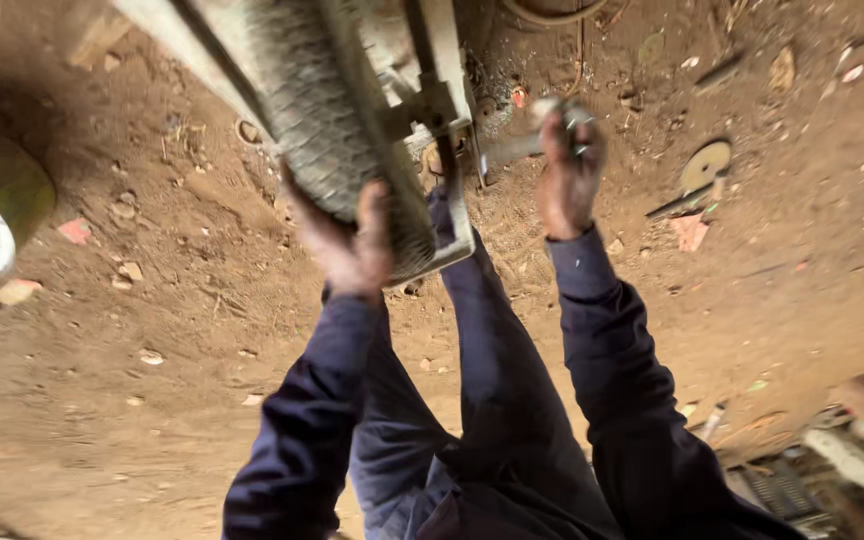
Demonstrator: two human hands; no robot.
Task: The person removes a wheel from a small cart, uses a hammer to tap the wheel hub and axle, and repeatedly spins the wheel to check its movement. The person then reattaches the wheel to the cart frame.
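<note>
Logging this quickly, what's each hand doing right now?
Left hand: gripping the tyre.
Right hand: closed on a metal tool at the axle.

The ground (152, 380) is bare reddish dirt, strewn with pebbles and scraps. Just right of the right hand (569, 170) lie a round metal disc (704, 163) and a pinkish scrap (690, 232). Far left of the left hand (352, 245) lies another pink scrap (75, 231).
</note>
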